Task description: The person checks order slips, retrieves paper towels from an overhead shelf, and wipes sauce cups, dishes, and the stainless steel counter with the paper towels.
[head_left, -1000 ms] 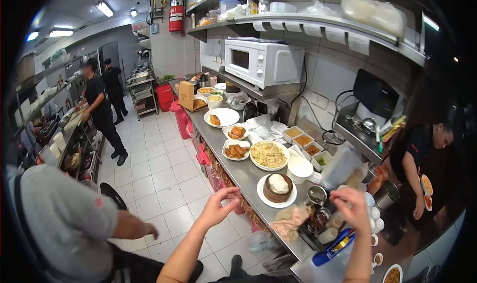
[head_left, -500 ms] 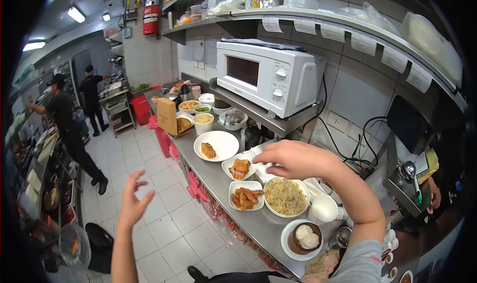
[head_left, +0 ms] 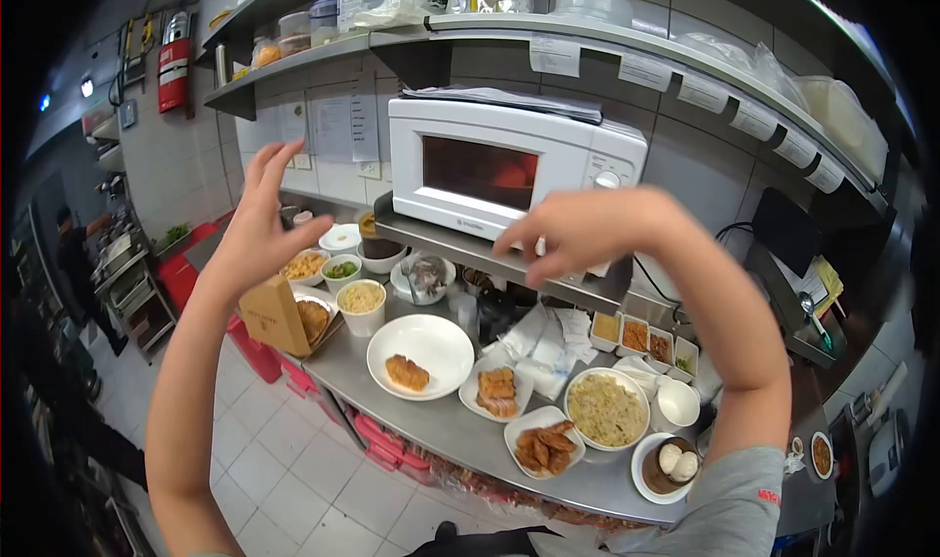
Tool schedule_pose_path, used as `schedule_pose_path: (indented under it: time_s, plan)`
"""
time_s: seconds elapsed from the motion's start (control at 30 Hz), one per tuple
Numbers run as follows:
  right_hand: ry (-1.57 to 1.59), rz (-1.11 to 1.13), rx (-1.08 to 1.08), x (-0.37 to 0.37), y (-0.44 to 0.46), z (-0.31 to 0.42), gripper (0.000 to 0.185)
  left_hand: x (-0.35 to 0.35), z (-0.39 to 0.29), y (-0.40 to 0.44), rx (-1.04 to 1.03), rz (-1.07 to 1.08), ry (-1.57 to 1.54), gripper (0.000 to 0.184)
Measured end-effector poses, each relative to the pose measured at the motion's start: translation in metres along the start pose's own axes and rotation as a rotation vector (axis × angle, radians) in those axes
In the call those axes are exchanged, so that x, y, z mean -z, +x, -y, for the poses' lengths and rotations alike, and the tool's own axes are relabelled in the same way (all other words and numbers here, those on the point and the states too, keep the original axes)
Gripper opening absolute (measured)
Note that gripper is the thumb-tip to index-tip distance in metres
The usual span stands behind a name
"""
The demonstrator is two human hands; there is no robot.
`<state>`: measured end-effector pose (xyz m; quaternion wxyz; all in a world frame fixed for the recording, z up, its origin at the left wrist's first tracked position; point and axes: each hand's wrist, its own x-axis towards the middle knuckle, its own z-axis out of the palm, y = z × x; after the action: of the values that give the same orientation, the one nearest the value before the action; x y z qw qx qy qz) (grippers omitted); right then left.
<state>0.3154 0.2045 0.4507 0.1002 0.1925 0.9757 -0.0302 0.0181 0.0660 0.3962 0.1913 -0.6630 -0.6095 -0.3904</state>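
My left hand (head_left: 259, 226) is raised in the air at the left, fingers apart, holding nothing. It is nearest to the cardboard box (head_left: 271, 314), which stands below it. Reaching across in front of the lower right part of the white microwave (head_left: 406, 151) is my right hand (head_left: 578, 229), empty, its fingers loosely bent and apart. I cannot tell whether it touches the microwave. The microwave door looks shut, and its window (head_left: 475, 170) shows a reddish glow. Under my hands, a white plate (head_left: 441, 347) with a fried piece (head_left: 406, 372) sits on the steel counter.
Bowls of fried pieces (head_left: 545, 449) and fried rice (head_left: 607, 410) stand along the counter. A dish with two white scoops (head_left: 678, 462) sits at the right. Overhead runs a loaded shelf (head_left: 470, 26). A co-worker (head_left: 73, 263) stands far left.
My view has swung left and towards the microwave. Both hands have come up, the left now beside the microwave and the right in front of it. The microwave window has gone from dark to glowing.
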Motion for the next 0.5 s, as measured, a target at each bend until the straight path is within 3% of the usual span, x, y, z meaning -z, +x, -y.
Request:
schedule_pose_path:
  time_s: [0.17,0.27,0.37,0.5]
  plan:
    - [-0.153,-0.544,0.010,0.102,0.054,-0.040,0.035,-0.023,0.053,0.101,-0.117,-0.109,0.113,0.084]
    - [-0.421,-0.868,-0.060,0.165,0.105,-0.072,0.030,-0.037,0.081,0.165,-0.141,-0.242,0.203,0.087]
    - [-0.520,-1.062,-0.070,0.213,0.168,-0.094,0.025,-0.049,0.105,0.234,-0.159,-0.358,0.205,0.094]
    - [-0.663,-1.156,-0.210,0.240,0.236,-0.111,0.025,-0.065,0.124,0.315,-0.138,-0.480,0.139,0.100]
